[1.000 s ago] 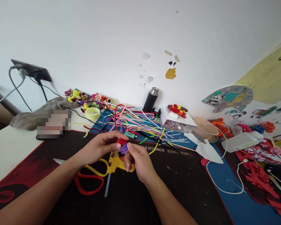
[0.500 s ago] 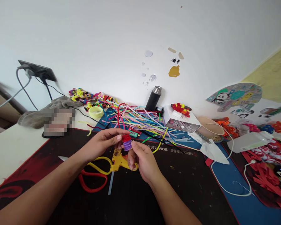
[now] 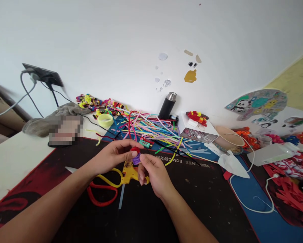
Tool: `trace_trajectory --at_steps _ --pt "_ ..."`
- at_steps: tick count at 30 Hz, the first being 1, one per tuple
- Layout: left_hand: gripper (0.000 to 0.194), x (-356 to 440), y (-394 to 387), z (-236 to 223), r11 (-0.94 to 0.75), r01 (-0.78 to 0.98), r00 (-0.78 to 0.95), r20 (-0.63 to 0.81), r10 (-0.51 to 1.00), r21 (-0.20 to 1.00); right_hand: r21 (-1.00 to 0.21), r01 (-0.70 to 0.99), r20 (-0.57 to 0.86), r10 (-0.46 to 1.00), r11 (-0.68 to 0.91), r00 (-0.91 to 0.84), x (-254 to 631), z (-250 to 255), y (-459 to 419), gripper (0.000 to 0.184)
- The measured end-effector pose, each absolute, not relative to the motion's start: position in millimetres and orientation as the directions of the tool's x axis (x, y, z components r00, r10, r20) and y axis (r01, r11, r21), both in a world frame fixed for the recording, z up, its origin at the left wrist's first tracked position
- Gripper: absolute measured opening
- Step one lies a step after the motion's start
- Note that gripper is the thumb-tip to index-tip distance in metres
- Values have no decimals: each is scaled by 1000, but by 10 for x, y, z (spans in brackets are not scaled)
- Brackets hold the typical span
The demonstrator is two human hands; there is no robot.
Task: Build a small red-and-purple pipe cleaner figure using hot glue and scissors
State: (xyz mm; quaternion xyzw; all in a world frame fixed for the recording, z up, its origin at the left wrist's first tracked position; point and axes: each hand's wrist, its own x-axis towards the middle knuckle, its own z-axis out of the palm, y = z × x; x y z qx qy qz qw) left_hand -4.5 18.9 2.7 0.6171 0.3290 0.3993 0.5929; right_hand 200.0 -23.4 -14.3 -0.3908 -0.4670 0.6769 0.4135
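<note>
Between my hands is a small red and purple pipe-cleaner piece, red at the top and purple below. My left hand pinches its red part between thumb and fingers. With thumb and curled fingers, my right hand grips the purple part from the other side. Parts of the piece are hidden by my fingers. Just beneath lies a yellow glue gun with a pale glue stick poking out of it. Left of that are scissors with one red and one yellow handle.
Loose coloured pipe cleaners are heaped behind my hands, near a black thermos and a white drawer box. A yellow tape roll and a phone are at the left. White tissue and a cable lie at the right.
The view has shifted slightly, so everything sits a little further right. My left fingers briefly loosened and tilted on the red part, then closed on it again. The purple part stays in my right hand.
</note>
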Motion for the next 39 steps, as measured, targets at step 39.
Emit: trace_trajectory --at_steps 39 --pt "34 -18 195 44 112 -101 404 -62 912 989 -956 -189 -151 927 -225 -342 1982 -177 -218 58"
